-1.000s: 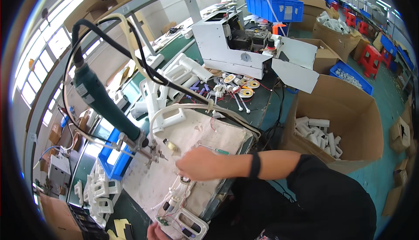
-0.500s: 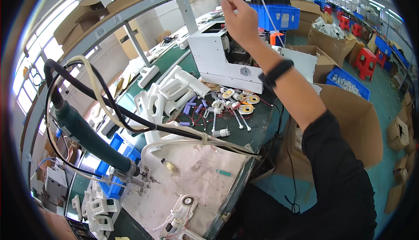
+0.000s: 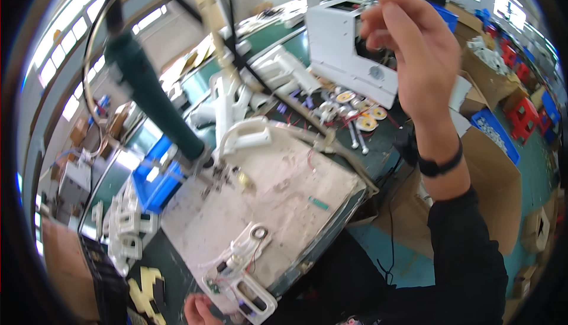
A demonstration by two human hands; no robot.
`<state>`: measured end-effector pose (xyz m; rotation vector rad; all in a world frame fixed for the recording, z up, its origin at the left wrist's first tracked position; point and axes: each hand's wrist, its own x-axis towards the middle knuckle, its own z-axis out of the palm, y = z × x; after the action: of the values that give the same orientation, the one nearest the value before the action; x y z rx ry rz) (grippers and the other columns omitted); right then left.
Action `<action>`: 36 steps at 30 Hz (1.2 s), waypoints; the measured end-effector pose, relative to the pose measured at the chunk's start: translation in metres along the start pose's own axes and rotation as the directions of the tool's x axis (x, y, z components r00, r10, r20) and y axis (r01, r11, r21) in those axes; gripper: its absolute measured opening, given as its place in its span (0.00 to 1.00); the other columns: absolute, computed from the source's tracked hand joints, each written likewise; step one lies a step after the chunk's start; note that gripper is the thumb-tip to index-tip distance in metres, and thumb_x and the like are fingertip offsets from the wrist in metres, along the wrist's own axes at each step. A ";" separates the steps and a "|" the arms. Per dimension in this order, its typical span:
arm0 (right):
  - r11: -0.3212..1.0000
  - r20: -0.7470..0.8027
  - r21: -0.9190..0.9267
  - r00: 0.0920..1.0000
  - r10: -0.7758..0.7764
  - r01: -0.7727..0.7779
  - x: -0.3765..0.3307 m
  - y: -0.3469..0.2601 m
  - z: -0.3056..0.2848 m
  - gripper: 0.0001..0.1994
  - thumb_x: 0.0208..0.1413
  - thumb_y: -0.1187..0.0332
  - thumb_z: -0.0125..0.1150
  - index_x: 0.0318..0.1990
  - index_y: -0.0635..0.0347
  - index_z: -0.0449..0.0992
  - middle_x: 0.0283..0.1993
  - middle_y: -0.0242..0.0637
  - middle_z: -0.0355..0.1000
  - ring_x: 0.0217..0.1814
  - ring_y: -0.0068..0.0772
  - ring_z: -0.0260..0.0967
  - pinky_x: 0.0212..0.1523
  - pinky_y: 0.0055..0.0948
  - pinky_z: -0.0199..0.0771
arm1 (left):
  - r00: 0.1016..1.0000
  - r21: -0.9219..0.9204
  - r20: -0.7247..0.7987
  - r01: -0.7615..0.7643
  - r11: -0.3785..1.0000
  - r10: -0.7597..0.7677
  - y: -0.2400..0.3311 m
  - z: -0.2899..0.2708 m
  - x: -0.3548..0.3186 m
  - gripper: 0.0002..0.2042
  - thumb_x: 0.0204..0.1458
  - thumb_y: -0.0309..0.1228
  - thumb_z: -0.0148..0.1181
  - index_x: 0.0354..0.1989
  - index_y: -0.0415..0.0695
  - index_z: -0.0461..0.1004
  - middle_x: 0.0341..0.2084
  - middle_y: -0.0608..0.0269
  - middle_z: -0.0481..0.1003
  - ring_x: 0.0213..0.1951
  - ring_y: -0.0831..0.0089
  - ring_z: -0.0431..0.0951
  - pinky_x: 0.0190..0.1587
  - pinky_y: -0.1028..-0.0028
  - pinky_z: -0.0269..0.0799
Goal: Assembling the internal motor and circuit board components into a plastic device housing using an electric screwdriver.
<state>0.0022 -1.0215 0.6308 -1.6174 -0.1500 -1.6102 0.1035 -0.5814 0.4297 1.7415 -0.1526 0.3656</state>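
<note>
My right hand (image 3: pixel 414 53) is raised high in front of the camera, well above the bench, with its fingers curled and the thumb close to the fingertips. Whether it pinches anything is unclear. A black band sits on that wrist. Only part of my left hand (image 3: pixel 198 310) shows at the bottom edge, gripping the near end of a white plastic housing (image 3: pixel 245 286) with thin wires and a small ring on it. The housing lies at the near corner of a stained white work mat (image 3: pixel 284 201). A dark green powered screwdriver (image 3: pixel 157 109) hangs on cables over the mat's far left corner.
White plastic handle parts (image 3: pixel 242 136) lie beyond the mat. Yellow discs and screws (image 3: pixel 364 118) sit before a white machine box (image 3: pixel 343 53). A blue bin (image 3: pixel 151 180) and stacked white parts (image 3: pixel 124 230) are at left. An open cardboard box (image 3: pixel 497 177) stands at right.
My right hand left the mat, rose overhead and now hangs closer to the camera. The view has tilted and moved nearer to the bench. My left hand stays at the housing.
</note>
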 end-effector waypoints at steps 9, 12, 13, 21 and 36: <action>0.983 0.322 -0.113 0.931 0.172 -0.142 -0.107 0.000 0.151 0.39 0.49 0.58 0.64 0.61 0.77 0.54 0.60 0.67 0.57 0.66 0.60 0.53 0.65 0.44 0.54 | 0.705 0.225 0.685 -0.447 0.866 0.185 0.030 0.114 0.034 0.23 0.49 0.31 0.63 0.53 0.35 0.71 0.47 0.45 0.73 0.52 0.51 0.71 0.56 0.62 0.65; 0.959 0.108 -0.232 0.976 0.190 -0.161 -0.088 0.017 0.185 0.42 0.46 0.58 0.70 0.65 0.70 0.55 0.62 0.55 0.59 0.61 0.39 0.62 0.56 0.32 0.66 | 0.694 0.284 0.705 -0.466 0.838 0.147 0.004 0.128 0.033 0.20 0.48 0.32 0.64 0.49 0.38 0.74 0.47 0.48 0.74 0.51 0.51 0.69 0.55 0.60 0.64; 0.943 0.211 -0.042 0.920 0.330 -0.329 -0.079 0.019 0.189 0.42 0.47 0.57 0.70 0.64 0.70 0.56 0.58 0.55 0.63 0.56 0.37 0.65 0.51 0.30 0.69 | 0.689 0.283 0.710 -0.470 0.836 0.147 0.000 0.132 0.032 0.20 0.48 0.32 0.64 0.49 0.38 0.74 0.47 0.48 0.74 0.51 0.51 0.69 0.55 0.60 0.64; 0.899 0.415 0.065 0.831 0.371 -0.434 -0.061 -0.001 0.181 0.32 0.43 0.54 0.67 0.53 0.65 0.67 0.32 0.46 0.76 0.36 0.37 0.77 0.41 0.33 0.74 | 0.804 0.179 0.578 -0.294 0.939 0.141 -0.002 0.133 0.022 0.09 0.52 0.30 0.62 0.37 0.39 0.77 0.35 0.56 0.78 0.40 0.63 0.74 0.45 0.65 0.69; 0.608 0.513 0.492 0.772 0.375 -0.622 -0.063 -0.041 0.164 0.23 0.57 0.47 0.54 0.31 0.64 0.72 0.20 0.34 0.69 0.19 0.21 0.66 0.22 0.22 0.64 | 0.669 -0.289 0.661 0.646 0.707 -0.341 0.014 0.117 0.025 0.08 0.63 0.28 0.46 0.44 0.35 0.64 0.36 0.52 0.76 0.33 0.61 0.82 0.32 0.71 0.84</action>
<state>0.0937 -0.8663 0.6216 -1.2185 -0.3550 -0.6710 0.1413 -0.6960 0.4316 1.2317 -0.1512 -0.6014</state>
